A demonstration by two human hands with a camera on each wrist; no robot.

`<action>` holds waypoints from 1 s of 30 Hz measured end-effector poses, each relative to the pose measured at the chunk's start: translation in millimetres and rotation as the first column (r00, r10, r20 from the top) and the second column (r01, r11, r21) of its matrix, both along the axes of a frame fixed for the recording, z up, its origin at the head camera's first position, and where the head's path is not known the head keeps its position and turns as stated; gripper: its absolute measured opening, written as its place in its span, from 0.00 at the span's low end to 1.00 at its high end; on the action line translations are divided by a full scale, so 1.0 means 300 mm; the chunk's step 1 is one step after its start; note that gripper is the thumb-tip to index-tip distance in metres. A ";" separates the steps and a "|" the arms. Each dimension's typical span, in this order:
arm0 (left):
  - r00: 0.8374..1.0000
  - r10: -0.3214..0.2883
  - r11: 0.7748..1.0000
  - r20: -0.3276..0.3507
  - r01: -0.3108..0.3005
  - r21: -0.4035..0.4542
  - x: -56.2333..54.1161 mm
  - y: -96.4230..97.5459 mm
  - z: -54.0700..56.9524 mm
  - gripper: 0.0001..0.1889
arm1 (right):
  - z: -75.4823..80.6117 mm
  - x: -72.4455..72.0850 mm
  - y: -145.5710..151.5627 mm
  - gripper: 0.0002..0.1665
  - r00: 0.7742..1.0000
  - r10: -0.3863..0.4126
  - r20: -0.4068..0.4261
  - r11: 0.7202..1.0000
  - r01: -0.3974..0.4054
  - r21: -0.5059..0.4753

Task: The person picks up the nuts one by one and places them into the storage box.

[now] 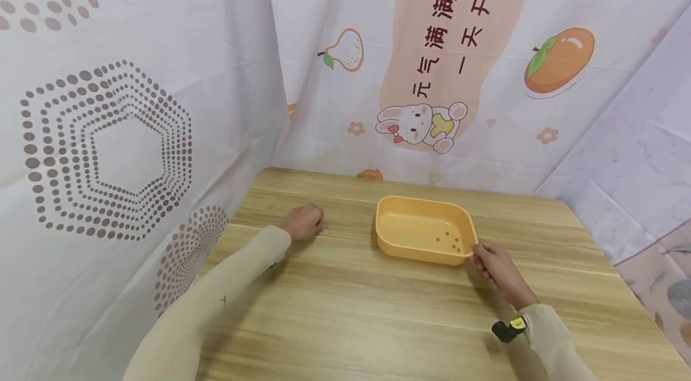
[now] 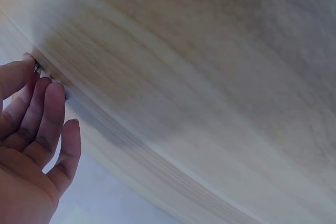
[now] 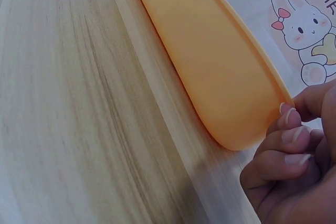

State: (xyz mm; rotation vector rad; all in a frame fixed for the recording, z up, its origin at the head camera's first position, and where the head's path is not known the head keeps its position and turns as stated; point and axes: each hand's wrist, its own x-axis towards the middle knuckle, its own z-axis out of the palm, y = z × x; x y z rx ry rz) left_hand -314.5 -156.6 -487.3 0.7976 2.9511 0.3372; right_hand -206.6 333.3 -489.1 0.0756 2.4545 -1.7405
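Observation:
On the table stands a shallow yellow-orange plastic tray (image 1: 410,252) with rounded corners. Several tiny round dark pieces (image 1: 447,234) lie in its right half, too small to name. My right hand (image 1: 499,270) pinches the tray's right front corner between thumb and index finger; the other fingers curl beneath the rim, as the right wrist view shows beside the tray wall (image 3: 210,61). Left of the tray, my left hand (image 1: 303,222) is low over the table. In the left wrist view its thumb and fingertips pinch a tiny shiny metal piece (image 2: 37,68), mostly hidden.
The wood-grain table (image 1: 335,315) reaches back to a printed cloth (image 1: 324,123) with a rabbit and fruit. Another patterned cloth (image 1: 129,285) hangs close along the left side. A dark strap device (image 1: 507,331) sits at my right wrist.

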 end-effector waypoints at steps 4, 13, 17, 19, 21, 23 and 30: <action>0.998 -0.036 0.999 -0.055 0.036 -0.008 0.004 -0.003 0.000 0.05 | 0.006 0.001 -0.002 0.24 1.000 -0.003 0.007 1.000 0.003 -0.002; 0.993 -0.060 0.998 -0.097 0.057 -0.040 0.022 -0.012 0.005 0.03 | 0.006 -0.003 -0.001 0.24 1.000 -0.003 0.015 1.000 0.003 -0.003; 0.995 -0.057 0.997 -0.078 0.052 -0.065 0.022 -0.013 0.007 0.06 | 0.002 -0.001 0.001 0.24 1.000 -0.007 0.015 1.000 0.007 -0.003; 0.995 -0.056 0.996 -0.082 0.050 -0.071 0.020 -0.012 0.007 0.07 | 0.002 -0.002 0.003 0.24 1.000 -0.003 0.009 1.000 0.003 -0.002; 0.995 -0.053 0.996 -0.086 0.046 -0.075 0.018 -0.010 0.007 0.08 | 0.003 -0.003 0.002 0.23 1.000 -0.003 0.004 1.000 0.003 -0.005; 0.994 -0.051 0.996 -0.096 0.044 -0.078 0.016 -0.011 0.006 0.07 | 0.002 -0.004 0.002 0.23 1.000 -0.001 0.000 1.000 0.001 -0.006; 0.993 -0.049 0.995 -0.109 0.040 -0.090 0.020 -0.012 0.003 0.07 | -0.004 -0.006 0.005 0.23 1.000 0.000 0.004 1.000 0.000 -0.006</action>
